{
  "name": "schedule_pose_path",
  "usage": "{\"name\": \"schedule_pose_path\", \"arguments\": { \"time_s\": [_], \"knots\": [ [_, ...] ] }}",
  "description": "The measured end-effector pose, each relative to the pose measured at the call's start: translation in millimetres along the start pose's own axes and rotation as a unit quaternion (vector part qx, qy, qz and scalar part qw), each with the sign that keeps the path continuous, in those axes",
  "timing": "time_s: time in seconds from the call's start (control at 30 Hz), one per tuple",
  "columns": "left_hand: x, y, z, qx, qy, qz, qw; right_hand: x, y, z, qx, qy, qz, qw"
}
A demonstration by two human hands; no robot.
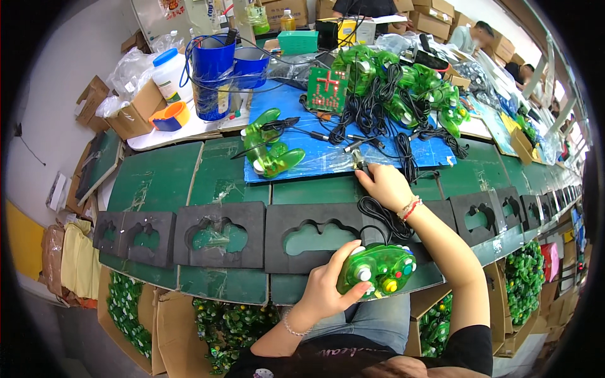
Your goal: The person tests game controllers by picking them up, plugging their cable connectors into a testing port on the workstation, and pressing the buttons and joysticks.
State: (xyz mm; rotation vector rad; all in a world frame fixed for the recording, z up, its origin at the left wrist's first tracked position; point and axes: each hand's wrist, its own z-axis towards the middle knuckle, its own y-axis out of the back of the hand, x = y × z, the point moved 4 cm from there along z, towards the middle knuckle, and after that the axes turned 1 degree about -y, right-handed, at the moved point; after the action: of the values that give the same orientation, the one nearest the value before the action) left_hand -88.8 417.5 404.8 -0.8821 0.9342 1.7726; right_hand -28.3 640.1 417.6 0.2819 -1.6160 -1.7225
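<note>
Left hand: is gripping the green controller over the surface's edge, hiding its left handle.
Right hand: is pinching a half-hidden plug.
Open strip: is running between foam blocks and blue board.

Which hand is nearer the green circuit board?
Right. The right hand is right of the circuit board, on its near side; the left hand, holding a controller, is farther out on that side.
</note>
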Motion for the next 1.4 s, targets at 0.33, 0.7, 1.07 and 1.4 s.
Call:
{"name": "schedule_pose_path", "arguments": {
  "time_s": [0.33, 0.7, 1.07, 1.4],
  "knots": [
    [0, -4, 2, -0.001, 0.008, -0.006, 1.0, 3, -4, -20, 0.034, 0.057, -0.08, 0.995],
    [-6, -6, 3, 0.006, -0.008, 0.009, 1.0, 24, 70, -73, 0.069, 0.091, 0.382, 0.917],
    [-19, -14, -12, -0.015, -0.268, 0.131, 0.954, 51, 84, -144, 0.169, 0.342, 0.267, 0.885],
    [-13, -60, -25, 0.211, -0.081, -0.005, 0.974, -3, 54, -216, 0.192, 0.142, 0.423, 0.874]
  ]
}}
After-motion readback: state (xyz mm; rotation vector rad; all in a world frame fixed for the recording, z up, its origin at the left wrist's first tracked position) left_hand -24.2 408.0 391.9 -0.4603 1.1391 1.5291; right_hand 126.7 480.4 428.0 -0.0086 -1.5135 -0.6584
